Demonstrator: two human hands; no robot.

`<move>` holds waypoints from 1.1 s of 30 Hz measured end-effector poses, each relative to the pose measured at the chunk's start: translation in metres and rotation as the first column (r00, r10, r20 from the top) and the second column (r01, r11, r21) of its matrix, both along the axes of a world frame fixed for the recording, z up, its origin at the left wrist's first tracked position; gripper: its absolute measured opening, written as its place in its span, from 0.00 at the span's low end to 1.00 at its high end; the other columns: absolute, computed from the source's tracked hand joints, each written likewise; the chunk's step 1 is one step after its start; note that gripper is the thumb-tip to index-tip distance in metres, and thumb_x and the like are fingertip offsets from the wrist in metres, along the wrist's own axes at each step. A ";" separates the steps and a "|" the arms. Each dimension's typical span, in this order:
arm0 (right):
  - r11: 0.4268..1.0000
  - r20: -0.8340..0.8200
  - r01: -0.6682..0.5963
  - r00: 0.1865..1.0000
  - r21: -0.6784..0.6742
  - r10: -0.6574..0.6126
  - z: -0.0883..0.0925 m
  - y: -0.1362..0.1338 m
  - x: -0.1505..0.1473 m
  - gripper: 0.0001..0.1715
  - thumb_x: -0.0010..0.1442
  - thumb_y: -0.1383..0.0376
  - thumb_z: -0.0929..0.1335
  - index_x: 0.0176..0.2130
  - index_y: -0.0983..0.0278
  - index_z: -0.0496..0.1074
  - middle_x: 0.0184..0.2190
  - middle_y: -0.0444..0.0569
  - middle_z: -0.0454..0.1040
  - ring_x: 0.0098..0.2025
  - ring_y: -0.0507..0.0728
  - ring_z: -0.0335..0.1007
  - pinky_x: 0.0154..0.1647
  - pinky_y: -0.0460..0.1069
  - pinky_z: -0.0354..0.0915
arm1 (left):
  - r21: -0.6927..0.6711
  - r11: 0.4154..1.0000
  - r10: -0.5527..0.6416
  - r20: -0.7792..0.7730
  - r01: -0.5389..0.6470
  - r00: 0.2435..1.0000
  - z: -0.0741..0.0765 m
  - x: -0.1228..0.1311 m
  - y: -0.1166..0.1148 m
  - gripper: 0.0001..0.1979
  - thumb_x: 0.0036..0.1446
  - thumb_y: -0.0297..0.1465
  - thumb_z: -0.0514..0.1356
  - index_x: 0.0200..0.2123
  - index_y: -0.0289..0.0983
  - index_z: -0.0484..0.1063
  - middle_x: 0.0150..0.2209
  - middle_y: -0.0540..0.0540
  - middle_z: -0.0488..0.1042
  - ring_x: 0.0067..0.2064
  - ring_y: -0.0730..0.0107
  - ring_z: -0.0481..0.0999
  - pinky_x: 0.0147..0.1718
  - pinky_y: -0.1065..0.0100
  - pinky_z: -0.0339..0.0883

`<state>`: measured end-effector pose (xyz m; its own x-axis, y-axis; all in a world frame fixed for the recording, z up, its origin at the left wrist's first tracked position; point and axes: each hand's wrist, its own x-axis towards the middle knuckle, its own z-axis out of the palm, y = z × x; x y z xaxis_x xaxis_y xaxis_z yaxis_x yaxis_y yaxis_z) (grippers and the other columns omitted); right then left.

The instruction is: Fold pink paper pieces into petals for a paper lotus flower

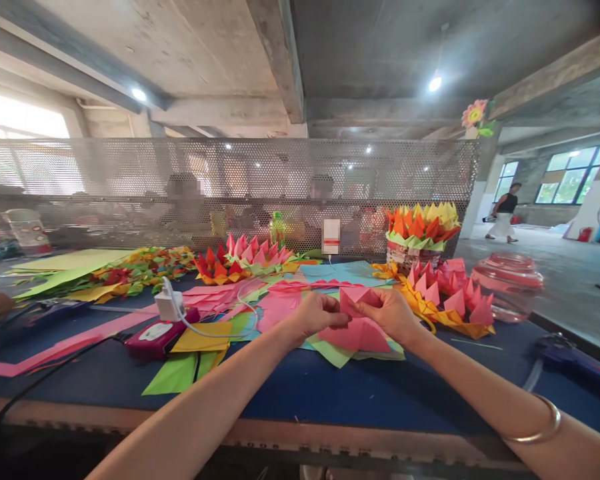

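Both my hands meet over the middle of the blue table [330,393]. My left hand [316,313] is closed, pinching the left edge of a folded pink paper piece [353,299]. My right hand [393,312] is closed on the same piece from the right. Under them lies a pink sheet [363,337] on top of green and blue sheets. A gold bangle [540,427] sits on my right forearm.
Folded paper flowers [245,257] and loose coloured sheets cover the table's back. A basket of orange and yellow pieces [420,233] stands right, with a pink-lidded jar [507,283] beside it. A white charger on a pink power strip [163,327] lies left. Behind a mesh screen [230,193] sit other people.
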<state>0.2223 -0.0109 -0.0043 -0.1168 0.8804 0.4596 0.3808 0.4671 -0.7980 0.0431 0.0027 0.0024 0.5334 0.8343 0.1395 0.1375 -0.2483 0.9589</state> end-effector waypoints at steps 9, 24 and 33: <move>0.999 -0.029 -0.035 0.999 0.027 0.035 0.003 0.000 0.000 0.18 0.48 0.53 0.69 0.24 0.67 0.69 0.18 0.42 0.65 0.20 0.48 0.56 0.20 0.44 0.55 | 0.054 0.999 -0.003 0.035 0.001 0.999 0.000 0.001 0.002 0.14 0.37 0.39 0.66 0.21 0.32 0.73 0.21 0.47 0.73 0.23 0.75 0.67 0.25 0.72 0.60; 0.996 -0.181 -0.082 0.981 -0.028 0.076 0.008 -0.003 -0.002 0.27 0.47 0.56 0.71 0.44 0.63 0.64 0.27 0.44 0.71 0.26 0.52 0.66 0.26 0.46 0.64 | 0.034 0.993 0.109 0.123 -0.114 0.986 0.005 0.000 0.003 0.17 0.40 0.41 0.66 0.22 0.31 0.72 0.21 0.47 0.71 0.24 0.75 0.67 0.28 0.72 0.60; 0.997 -0.144 -0.071 0.987 0.012 0.072 0.005 -0.002 -0.003 0.32 0.43 0.56 0.73 0.45 0.65 0.65 0.33 0.48 0.74 0.31 0.54 0.68 0.31 0.48 0.66 | 0.080 0.990 0.108 0.099 -0.116 0.989 0.006 0.001 0.001 0.18 0.40 0.42 0.66 0.23 0.30 0.72 0.22 0.46 0.72 0.25 0.75 0.68 0.28 0.72 0.60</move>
<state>0.2193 -0.0126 0.0007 -0.1116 0.8690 0.4821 0.2270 0.4946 -0.8389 0.0443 0.0035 0.0086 0.4183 0.8709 0.2582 0.0792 -0.3181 0.9447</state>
